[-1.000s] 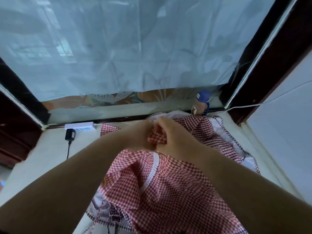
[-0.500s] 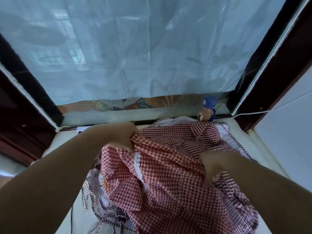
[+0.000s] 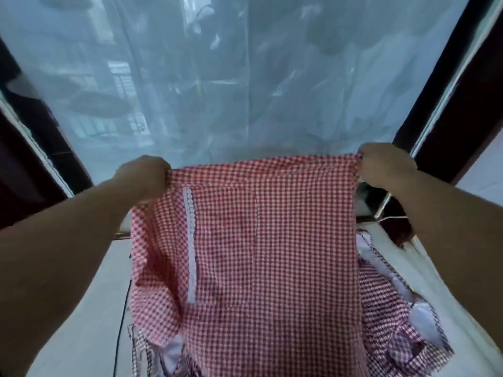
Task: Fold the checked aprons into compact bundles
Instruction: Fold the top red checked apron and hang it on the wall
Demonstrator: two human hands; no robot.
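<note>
Two top corners of the red checked apron (image 3: 272,254) are pinched tight by left hand (image 3: 144,172) and right hand (image 3: 386,164), spread before the curtain (image 3: 245,77); either corner slipping may drop it crooked.

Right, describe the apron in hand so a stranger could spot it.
Below the pale curtain, left hand and right hand hold one red-checked apron up by its top corners. Unlike the darker checked aprons crumpled beneath, it hangs spread out, a white lace strip down its left side.
</note>
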